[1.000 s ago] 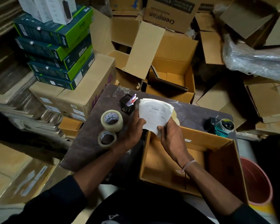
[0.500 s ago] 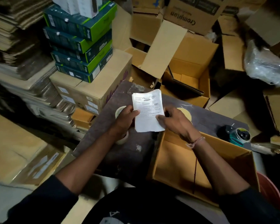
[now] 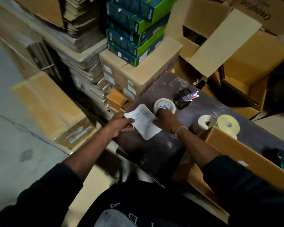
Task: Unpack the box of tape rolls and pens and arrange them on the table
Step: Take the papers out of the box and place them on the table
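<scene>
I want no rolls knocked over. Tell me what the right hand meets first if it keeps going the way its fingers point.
Most likely the clear tape roll: the right hand points straight at it, fingertips apparently touching its near side already, though depth is unclear.

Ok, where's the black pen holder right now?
Head view, far side of the table: the pen holder stands just right of the clear tape roll, beyond the right hand.

Three tape rolls (image 3: pixel 165 104), one pen holder (image 3: pixel 182 98).
</scene>
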{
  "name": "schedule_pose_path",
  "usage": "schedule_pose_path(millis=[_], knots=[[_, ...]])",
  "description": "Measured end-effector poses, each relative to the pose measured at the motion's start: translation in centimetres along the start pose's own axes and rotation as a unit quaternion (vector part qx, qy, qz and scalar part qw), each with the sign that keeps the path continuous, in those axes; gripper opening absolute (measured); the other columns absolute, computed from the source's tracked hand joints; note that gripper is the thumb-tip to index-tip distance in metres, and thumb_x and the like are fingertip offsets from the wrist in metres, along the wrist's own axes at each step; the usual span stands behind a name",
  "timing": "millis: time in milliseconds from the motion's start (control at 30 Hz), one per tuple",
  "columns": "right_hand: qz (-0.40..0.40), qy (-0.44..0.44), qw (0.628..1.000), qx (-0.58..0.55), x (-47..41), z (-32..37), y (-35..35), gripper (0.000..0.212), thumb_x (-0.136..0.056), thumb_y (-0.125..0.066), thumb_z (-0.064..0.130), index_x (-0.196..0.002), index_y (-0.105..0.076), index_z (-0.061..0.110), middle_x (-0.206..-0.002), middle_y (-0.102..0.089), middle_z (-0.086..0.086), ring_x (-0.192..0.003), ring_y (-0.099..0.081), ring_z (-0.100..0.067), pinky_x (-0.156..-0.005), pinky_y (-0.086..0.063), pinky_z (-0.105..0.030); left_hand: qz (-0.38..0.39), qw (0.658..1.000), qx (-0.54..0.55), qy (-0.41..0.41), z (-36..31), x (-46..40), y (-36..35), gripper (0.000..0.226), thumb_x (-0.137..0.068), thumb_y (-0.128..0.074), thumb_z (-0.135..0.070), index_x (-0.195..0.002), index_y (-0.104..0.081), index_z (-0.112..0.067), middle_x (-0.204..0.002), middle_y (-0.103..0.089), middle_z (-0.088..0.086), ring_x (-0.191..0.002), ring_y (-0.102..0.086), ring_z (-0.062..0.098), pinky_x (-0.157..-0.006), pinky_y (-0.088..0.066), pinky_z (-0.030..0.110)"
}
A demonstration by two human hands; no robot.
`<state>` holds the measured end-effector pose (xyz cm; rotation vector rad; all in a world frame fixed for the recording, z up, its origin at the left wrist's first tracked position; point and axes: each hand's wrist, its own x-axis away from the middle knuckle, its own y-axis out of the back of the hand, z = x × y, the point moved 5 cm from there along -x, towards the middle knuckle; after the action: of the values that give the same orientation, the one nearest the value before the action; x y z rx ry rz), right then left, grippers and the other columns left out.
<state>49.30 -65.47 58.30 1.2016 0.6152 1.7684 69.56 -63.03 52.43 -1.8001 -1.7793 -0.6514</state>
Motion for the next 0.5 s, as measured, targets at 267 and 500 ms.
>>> schedule_pose_path(millis=[267,500], knots=[[0.0,0.045,0.993,0.105,-1.4,3.2,-6.4,0.068,-0.085,-0.064,0.022,-0.144,-0.038,0.001,-0.126,-0.06,-0.022,-0.114,-0.06,-0.038,-0.091,-0.051,-0.043,-0.094,0.995,-0.03,0.026,4.3,-2.6,4.8,0.038,-0.087,-0.067,0.007,-0.124,-0.06,0.011,-0.116,-0.068,0.026,-0.082,-0.072,0.033,-0.055,-0.063,0.033],[0.025,0.074,0.981,0.177,-2.3,3.7,-9.0,0.058,-0.097,-0.053,0.023,-0.146,-0.033,-0.001,-0.137,-0.054,-0.022,-0.122,-0.056,-0.035,-0.097,-0.043,-0.036,-0.143,0.985,-0.082,0.056,6.3,-4.6,5.8,0.042,-0.077,-0.074,0.006,-0.117,-0.061,0.009,-0.116,-0.065,0.027,-0.077,-0.074,0.04,-0.051,-0.062,0.04]])
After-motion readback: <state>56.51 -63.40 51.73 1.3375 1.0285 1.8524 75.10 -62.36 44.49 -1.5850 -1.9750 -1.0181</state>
